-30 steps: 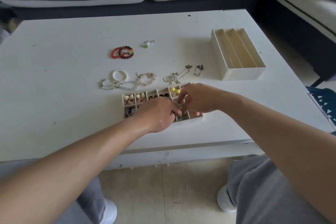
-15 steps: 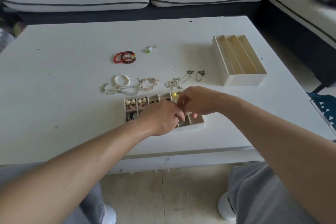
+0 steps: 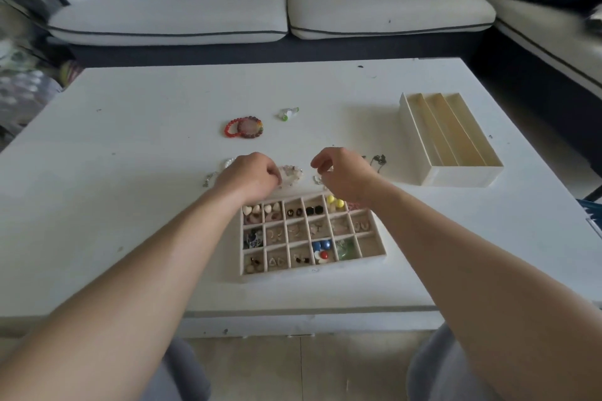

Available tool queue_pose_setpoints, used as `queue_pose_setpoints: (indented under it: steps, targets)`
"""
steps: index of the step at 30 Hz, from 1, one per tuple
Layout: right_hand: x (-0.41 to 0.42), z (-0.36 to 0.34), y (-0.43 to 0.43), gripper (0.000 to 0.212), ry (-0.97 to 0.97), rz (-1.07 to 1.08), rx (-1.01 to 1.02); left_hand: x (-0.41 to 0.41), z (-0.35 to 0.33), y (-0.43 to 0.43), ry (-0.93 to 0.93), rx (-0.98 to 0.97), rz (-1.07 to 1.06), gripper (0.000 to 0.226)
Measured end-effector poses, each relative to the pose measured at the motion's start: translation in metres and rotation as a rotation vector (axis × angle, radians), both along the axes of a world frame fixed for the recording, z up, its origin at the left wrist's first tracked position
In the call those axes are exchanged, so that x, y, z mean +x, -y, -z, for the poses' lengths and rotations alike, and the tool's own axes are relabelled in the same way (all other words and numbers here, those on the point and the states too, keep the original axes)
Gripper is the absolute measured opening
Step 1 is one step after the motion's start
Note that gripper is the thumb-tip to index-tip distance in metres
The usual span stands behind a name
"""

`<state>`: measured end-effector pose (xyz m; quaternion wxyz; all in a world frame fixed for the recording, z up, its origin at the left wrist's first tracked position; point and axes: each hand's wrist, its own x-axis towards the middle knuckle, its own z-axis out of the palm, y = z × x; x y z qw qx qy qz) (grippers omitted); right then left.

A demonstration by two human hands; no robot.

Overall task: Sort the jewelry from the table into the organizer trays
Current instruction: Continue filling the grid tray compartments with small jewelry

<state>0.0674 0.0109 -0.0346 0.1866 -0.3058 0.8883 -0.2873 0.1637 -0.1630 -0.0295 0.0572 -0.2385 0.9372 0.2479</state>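
**Jewelry pickup, far side of the compartment tray [image 3: 312, 268]**

Jewelry not yet sorted lies in a loose row on the white table [image 3: 130, 205], just beyond the tray's far wall. Pale bead bracelet [image 3: 292, 174] sits between the two hands. Fine chains [image 3: 378, 160] show past the right wrist. Further out are the red bead bracelets [image 3: 244, 128], overlapping, and a small green-and-white piece [image 3: 288, 114].

Left hand [image 3: 254, 177] is knuckles-up over the row, fingers curled under, its tips beside the pale bracelet. Right hand [image 3: 342, 172] is curled too, thumb and forefinger drawn close. The frame is soft there, so I cannot tell whether either hand pinches anything.

Risks, as I judge them:
- Chains lie bunched, so lifting one may drag its neighbour or knot it.
- Both forearms pass over the compartment tray. A dropped wrist could jolt it and mix the small pieces across the dividers.
- A bead bracelet held by a single bead can slip and roll off.

Containers:
- Compartment tray, nearest the person, is mostly filled: pale hearts [image 3: 257, 209], dark studs [image 3: 294, 212], yellow beads [image 3: 335, 203], blue and red rounds [image 3: 321, 249], green glass [image 3: 345, 251]. The near-right cell looks bare.
- Long tray [image 3: 456, 176], well to the right, has three channels with nothing visible in them. It is the likely home for bracelets and chains.
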Motion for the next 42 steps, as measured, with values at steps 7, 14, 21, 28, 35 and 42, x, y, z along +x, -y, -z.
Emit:
queue_pose_setpoints:
  steps: [7, 14, 21, 28, 35, 42]
  targets:
    - [-0.039, 0.019, 0.038, 0.053, 0.029, 0.117, -0.029, -0.032, 0.012, 0.039, -0.135, 0.077, -0.16, 0.024]
    - [-0.091, 0.033, 0.083, 0.064, -0.013, 0.109, 0.033, -0.081, 0.03, 0.069, -0.214, 0.043, -0.211, 0.031]
    - [-0.131, 0.039, 0.135, 0.069, -0.151, 0.053, 0.118, -0.119, 0.039, 0.093, -0.282, 0.009, -0.225, 0.03]
    - [-0.148, 0.049, 0.166, 0.057, -0.287, -0.043, 0.268, -0.133, 0.051, 0.105, -0.412, 0.063, -0.24, 0.026]
    - [-0.138, 0.055, 0.14, 0.03, -0.301, -0.073, 0.144, -0.123, 0.05, 0.101, -0.328, -0.062, -0.125, 0.025]
    - [-0.106, 0.046, 0.096, 0.023, -0.165, -0.081, 0.088, -0.101, 0.047, 0.065, -0.09, -0.197, 0.239, 0.032]
